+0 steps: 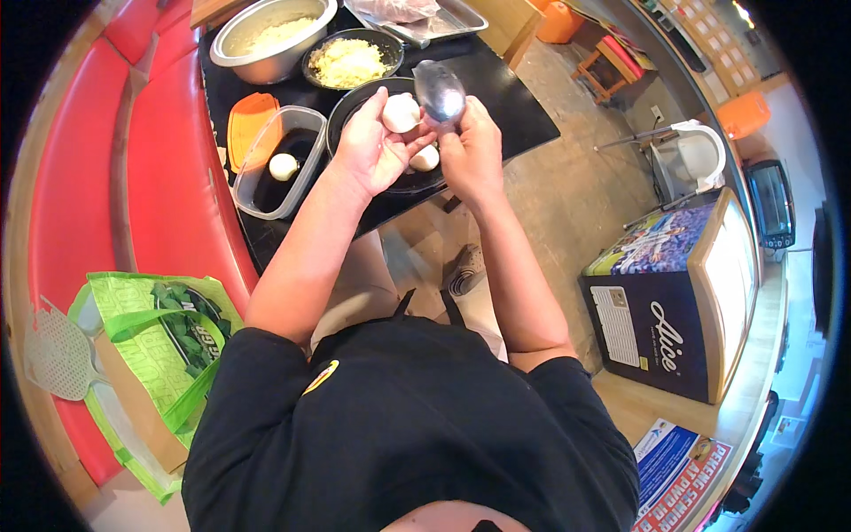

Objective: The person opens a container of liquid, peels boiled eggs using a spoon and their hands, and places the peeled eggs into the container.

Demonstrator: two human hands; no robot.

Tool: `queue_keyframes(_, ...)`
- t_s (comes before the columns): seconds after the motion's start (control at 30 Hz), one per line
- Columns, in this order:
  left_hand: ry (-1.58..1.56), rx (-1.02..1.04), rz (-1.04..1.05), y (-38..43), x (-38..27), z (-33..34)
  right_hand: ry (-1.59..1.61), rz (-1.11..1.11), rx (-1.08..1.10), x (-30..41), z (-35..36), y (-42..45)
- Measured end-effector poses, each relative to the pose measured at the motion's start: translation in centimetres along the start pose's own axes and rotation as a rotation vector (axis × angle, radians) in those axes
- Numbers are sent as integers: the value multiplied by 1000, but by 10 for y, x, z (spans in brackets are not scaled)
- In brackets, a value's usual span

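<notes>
A white, onion-like bulb [401,113] rests in my left hand [374,146], held between thumb and fingers over a black bowl [342,110]. My right hand [473,149] grips a large metal spoon [440,92], its bowl beside the bulb. Beneath my hands, another white bulb [424,158] lies in the black bowl. To the left, a clear plastic container [318,143] holds dark liquid with one more pale round bulb [284,167] in it. Just beyond is a black bowl [397,61] of shredded yellowish food [349,62].
On the black table [522,120] are an orange lid [252,130], a large metal bowl [266,68] with pale food, and a metal tray [469,25] bearing a plastic bag. A red bench [173,159] and green bag [133,299] are at left, a chest freezer [638,312] at right.
</notes>
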State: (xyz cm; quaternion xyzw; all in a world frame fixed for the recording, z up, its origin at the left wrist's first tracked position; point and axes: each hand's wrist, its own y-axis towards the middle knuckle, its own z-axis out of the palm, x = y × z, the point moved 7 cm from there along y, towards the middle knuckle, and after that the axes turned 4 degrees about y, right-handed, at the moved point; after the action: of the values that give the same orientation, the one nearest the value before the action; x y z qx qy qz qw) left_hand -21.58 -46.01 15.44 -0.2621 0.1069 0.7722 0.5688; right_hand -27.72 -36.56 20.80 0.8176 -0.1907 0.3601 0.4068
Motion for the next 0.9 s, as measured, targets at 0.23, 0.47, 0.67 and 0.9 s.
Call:
queue_keyframes(0.23,-32,-174,-2,-7,-11,-18,-286,357,45,-37,-13,1)
queue_keyframes(0.47,1259,-396,369,-21,-57,-29,-638,302,226,-50,1,-2)
queue_keyframes(0.67,2234,-328,237,-22,-49,-17,-689,366,287,-47,6,-4)
queue_keyframes(0.9,2412,-300,125,2,-34,-35,-634,306,286,-49,5,-3)
